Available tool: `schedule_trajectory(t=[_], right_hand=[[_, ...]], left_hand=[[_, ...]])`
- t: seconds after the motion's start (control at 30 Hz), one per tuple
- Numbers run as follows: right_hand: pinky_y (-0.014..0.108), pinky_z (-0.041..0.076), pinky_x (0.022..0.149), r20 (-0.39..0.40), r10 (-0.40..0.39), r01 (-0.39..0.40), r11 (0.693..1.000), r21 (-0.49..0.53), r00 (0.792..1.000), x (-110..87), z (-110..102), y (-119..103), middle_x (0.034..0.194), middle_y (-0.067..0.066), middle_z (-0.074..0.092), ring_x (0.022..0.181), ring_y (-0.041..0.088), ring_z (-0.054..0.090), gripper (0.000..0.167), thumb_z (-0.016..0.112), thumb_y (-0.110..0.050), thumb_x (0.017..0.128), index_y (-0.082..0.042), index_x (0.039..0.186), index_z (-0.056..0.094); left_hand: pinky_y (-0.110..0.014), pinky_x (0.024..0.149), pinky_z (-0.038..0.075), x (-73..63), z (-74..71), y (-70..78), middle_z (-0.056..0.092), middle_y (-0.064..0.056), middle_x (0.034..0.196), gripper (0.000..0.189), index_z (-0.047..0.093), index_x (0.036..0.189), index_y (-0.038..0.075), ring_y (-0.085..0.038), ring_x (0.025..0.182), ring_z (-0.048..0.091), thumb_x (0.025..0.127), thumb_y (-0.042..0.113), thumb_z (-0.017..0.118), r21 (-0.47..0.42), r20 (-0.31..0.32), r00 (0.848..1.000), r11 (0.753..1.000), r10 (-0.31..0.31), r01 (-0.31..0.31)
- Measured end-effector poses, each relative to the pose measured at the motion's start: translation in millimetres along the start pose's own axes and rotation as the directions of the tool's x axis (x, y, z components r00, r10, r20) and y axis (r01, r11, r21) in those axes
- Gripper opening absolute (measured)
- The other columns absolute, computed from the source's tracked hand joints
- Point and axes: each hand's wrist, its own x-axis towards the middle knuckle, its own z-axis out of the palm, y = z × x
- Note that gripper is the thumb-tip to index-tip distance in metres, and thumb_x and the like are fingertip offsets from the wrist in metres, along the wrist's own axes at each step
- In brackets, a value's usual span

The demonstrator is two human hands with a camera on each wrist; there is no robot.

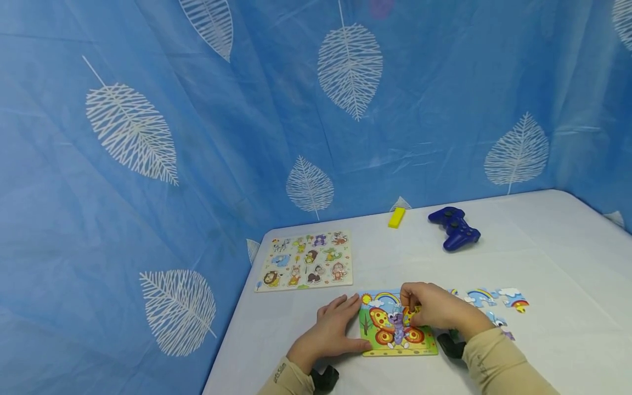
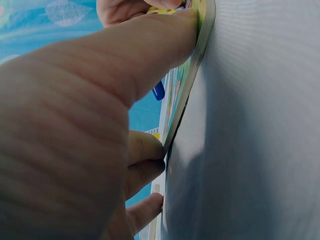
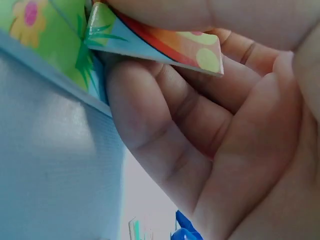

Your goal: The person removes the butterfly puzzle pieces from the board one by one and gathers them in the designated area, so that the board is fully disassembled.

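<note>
A butterfly jigsaw puzzle (image 1: 380, 346) lies on the white table in a flat board. My left hand (image 1: 333, 329) rests along the board's left side, fingers spread; in the left wrist view its thumb (image 2: 165, 37) presses on the board's edge. Above the right part of the picture, my right hand (image 1: 436, 307) pinches a puzzle piece (image 3: 150, 47) between thumb and fingers. Green grass, blue, and a red-orange wing part show on this piece. It is tilted up from the board, one corner close to the picture; whether it touches cannot be told.
Loose puzzle pieces (image 1: 481, 297) lie right of the board, some partly behind my right hand. An animal puzzle board (image 1: 306, 260) sits at the back left. Farther back are a yellow block (image 1: 396, 218) and a blue game controller (image 1: 455, 227). A blue leaf-patterned curtain (image 1: 257, 109) hangs behind the table.
</note>
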Motion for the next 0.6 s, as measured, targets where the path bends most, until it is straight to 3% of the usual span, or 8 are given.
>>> schedule_trajectory(t=[0.17,0.33,0.47,0.6], right_hand=[[0.031,0.044,0.069,0.007,-0.028,0.028,0.999,0.045,1.0,-0.4,-3.4,3.9,0.082,-0.005,0.064,0.075,0.013,0.055,0.028,0.082,-0.004,0.08,-0.015,0.095,0.061],[0.029,0.051,0.068,-0.048,-0.074,0.081,0.984,0.158,0.996,1.0,-7.6,10.2,0.091,0.0,0.066,0.076,0.016,0.063,0.013,0.074,-0.006,0.091,-0.012,0.102,0.07],[0.031,0.056,0.067,-0.071,-0.076,0.092,0.965,0.245,0.995,1.5,-11.8,13.2,0.096,0.005,0.068,0.077,0.02,0.067,0.014,0.072,-0.008,0.095,-0.007,0.109,0.072],[0.031,0.057,0.066,-0.069,-0.058,0.073,0.967,0.244,0.996,-2.7,-18.6,13.3,0.096,0.005,0.068,0.078,0.019,0.067,0.013,0.07,-0.008,0.096,-0.007,0.108,0.072]], left_hand=[[-0.059,0.117,0.025,-0.5,0.3,-0.6,0.03,0.007,0.169,0.102,0.035,0.163,0.023,-0.028,0.156,0.024,0.081,0.067,0.077,-0.005,0.006,1.0,1.0,0.001,-0.001],[-0.059,0.117,0.025,-0.4,0.5,-1.3,0.03,0.007,0.169,0.102,0.035,0.163,0.024,-0.028,0.156,0.024,0.081,0.069,0.076,-0.005,0.007,1.0,1.0,0.0,0.0],[-0.059,0.117,0.025,0.4,2.0,-2.3,0.029,0.008,0.169,0.102,0.034,0.163,0.025,-0.027,0.156,0.024,0.081,0.069,0.075,0.006,0.01,1.0,1.0,-0.001,0.001],[-0.06,0.117,0.026,1.2,4.1,-2.5,0.03,0.008,0.169,0.101,0.034,0.163,0.025,-0.028,0.156,0.024,0.082,0.07,0.074,0.022,0.011,1.0,1.0,0.006,-0.006]])
